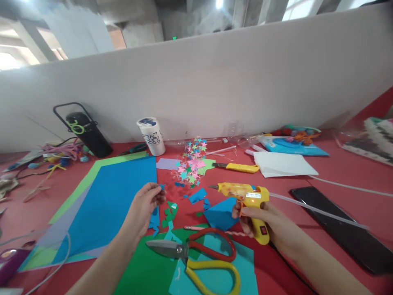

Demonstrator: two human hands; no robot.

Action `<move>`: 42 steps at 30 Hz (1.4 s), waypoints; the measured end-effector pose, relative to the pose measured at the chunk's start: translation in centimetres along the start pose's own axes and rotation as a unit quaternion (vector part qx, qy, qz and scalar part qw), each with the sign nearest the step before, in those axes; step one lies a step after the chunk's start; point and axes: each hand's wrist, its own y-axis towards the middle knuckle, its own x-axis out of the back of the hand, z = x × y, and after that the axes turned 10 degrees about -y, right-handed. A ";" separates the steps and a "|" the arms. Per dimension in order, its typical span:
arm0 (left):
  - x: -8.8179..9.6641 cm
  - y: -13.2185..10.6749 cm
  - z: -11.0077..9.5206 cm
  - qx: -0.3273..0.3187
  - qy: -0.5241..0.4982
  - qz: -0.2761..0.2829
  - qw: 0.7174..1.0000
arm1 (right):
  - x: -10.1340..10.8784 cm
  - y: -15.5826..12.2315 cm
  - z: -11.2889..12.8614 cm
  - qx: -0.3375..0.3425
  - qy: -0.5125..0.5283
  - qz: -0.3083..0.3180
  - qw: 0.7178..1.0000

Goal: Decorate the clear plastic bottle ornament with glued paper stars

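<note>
My left hand [146, 203] is closed in a pinch on a small blue star [162, 186], above the edge of the blue sheet [123, 196]. In my right hand [273, 219] is a yellow hot glue gun [238, 189], its nozzle pointing left and an orange light lit on its side. My fingers wrap its handle near the orange trigger. Between and beyond the hands stands a cluster of colourful little stars [193, 162]. Blue paper scraps [198, 196] and green scraps [170, 213] lie between the hands. Scissors [184, 248] with one red and one yellow handle rest in front.
A white cup [151, 137] and a black bottle [89, 133] stand near the white partition [196, 86]. A yellow utility knife [241, 167], white folded paper [284, 164] and a black phone [337, 225] lie toward the right. A black cord [291, 266] trails from the glue gun.
</note>
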 end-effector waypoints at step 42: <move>0.0 0.4 -1.6 -0.001 0.226 0.144 0.963 | 0.2 0.3 -1.2 -0.051 -0.045 -0.011 0.998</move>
